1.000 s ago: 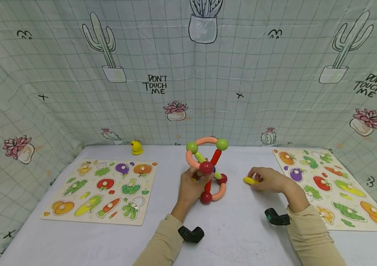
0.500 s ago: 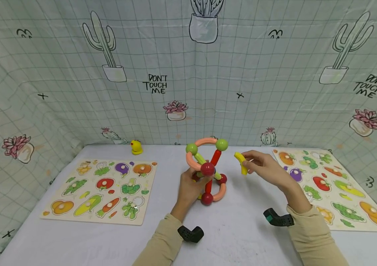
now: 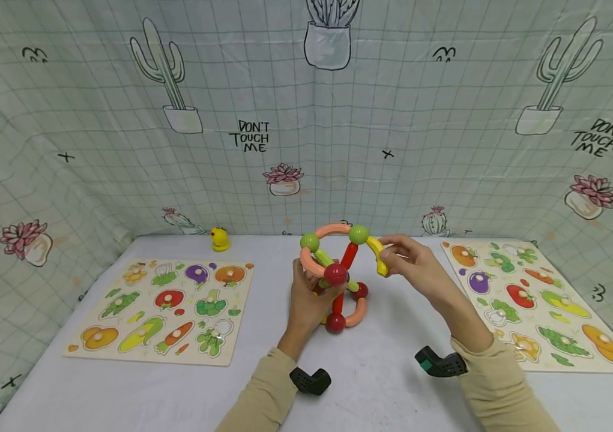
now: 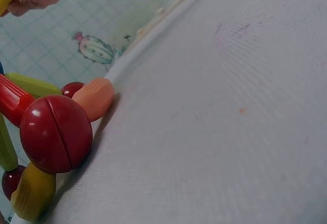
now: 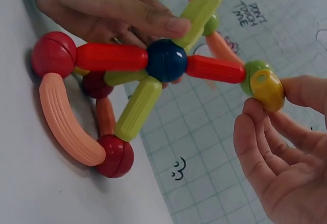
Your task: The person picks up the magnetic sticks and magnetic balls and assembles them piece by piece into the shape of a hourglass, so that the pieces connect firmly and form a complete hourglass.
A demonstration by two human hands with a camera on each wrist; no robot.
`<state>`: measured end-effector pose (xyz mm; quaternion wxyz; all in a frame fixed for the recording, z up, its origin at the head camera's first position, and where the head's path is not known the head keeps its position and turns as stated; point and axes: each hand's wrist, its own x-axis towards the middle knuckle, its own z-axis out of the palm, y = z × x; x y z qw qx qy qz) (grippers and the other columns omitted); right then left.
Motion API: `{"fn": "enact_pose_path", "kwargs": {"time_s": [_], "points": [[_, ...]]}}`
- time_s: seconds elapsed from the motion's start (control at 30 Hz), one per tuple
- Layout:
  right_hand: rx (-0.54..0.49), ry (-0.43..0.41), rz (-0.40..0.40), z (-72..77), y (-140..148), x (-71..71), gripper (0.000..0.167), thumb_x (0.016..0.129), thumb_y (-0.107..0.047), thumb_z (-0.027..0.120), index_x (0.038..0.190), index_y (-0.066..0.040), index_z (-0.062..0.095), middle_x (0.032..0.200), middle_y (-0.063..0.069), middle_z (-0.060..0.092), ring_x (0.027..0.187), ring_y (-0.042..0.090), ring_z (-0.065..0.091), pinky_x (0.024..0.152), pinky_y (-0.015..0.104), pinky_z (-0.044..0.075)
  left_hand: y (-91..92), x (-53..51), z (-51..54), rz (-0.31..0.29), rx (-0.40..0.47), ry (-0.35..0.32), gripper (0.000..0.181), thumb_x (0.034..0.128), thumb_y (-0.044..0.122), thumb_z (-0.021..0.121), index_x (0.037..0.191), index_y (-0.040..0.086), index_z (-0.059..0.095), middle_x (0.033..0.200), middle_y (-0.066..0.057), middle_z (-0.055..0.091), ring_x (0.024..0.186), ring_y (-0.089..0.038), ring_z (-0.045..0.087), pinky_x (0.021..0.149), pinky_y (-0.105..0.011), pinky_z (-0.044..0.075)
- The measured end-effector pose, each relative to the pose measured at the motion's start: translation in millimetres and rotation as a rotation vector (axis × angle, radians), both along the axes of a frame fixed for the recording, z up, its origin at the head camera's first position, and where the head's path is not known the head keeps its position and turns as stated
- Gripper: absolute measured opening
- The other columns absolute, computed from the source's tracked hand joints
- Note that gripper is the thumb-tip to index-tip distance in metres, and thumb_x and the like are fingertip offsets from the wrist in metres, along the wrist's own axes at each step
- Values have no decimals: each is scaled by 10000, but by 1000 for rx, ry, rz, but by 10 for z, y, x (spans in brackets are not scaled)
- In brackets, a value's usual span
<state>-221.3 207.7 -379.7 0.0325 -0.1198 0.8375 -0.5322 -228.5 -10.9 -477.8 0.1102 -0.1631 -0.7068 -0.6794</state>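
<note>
My left hand (image 3: pixel 308 306) grips a standing toy frame of balls and rods from its left side. In the right wrist view, its thumb presses a green rod (image 5: pixel 200 17) beside the blue centre ball (image 5: pixel 166 60). Red rods (image 5: pixel 111 56), green rods and curved orange rods (image 5: pixel 69 122) link red balls (image 3: pixel 335 274) and green balls. With thumb and fingers my right hand (image 3: pixel 416 267) pinches a curved yellow rod (image 3: pixel 377 257). Its upper end meets the upper right green ball (image 3: pixel 359 234); its lower end hangs free. The left hand's fingertips are partly hidden behind the frame.
A vegetable puzzle board (image 3: pixel 230 354) lies to the left, and another puzzle board (image 3: pixel 549 285) lies to the right, near my right forearm. A yellow toy duck (image 3: pixel 220 239) stands at the table's back edge, before a cactus-print cloth (image 3: pixel 317 132).
My right hand has lifted the curved yellow rod from near the tabletop and carried it left and up to the green ball. The left hand and the frame have hardly moved.
</note>
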Motion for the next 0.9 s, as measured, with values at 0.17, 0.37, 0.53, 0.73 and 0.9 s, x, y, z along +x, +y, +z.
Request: {"fn": "enact_pose_path", "kwargs": {"time_s": [0.17,0.37,0.53,0.73,0.9], "points": [[-53,17,39,-1,-25,3,397,976,-298,506,1305,-94,417,1007,117,594,798,165,609,771,280,535,11,42,5,55,-42,46,595,794,146,756,1321,158,479,1188,-53,651,1044,-200,636,891,-406,517],[-58,55,95,9,-29,2,354,992,-286,471,1310,-156,388,995,128,560,809,226,606,756,306,544,26,45,-4,86,-114,276,521,847,197,703,1333,188,515,1191,-25,648,960,-165,638,810,-340,546],[-74,49,119,19,-66,12,348,996,-272,464,1297,-134,359,959,138,551,785,240,609,764,301,540,26,29,14,92,-175,388,439,867,180,675,1287,151,551,1362,-30,544,1067,-179,610,816,-305,543],[-94,34,123,27,-147,39,378,993,-250,473,1287,-92,295,903,91,547,740,217,602,780,274,518,31,49,73,62,-216,373,435,883,197,649,1298,149,530,1402,-42,496,1117,-190,604,865,-286,525],[-106,25,104,48,-189,79,386,991,-259,474,1283,-90,287,879,61,570,722,220,596,783,270,508,47,89,91,141,-354,416,594,877,188,657,1404,179,383,1311,-82,547,1020,-181,651,834,-276,534]]}}
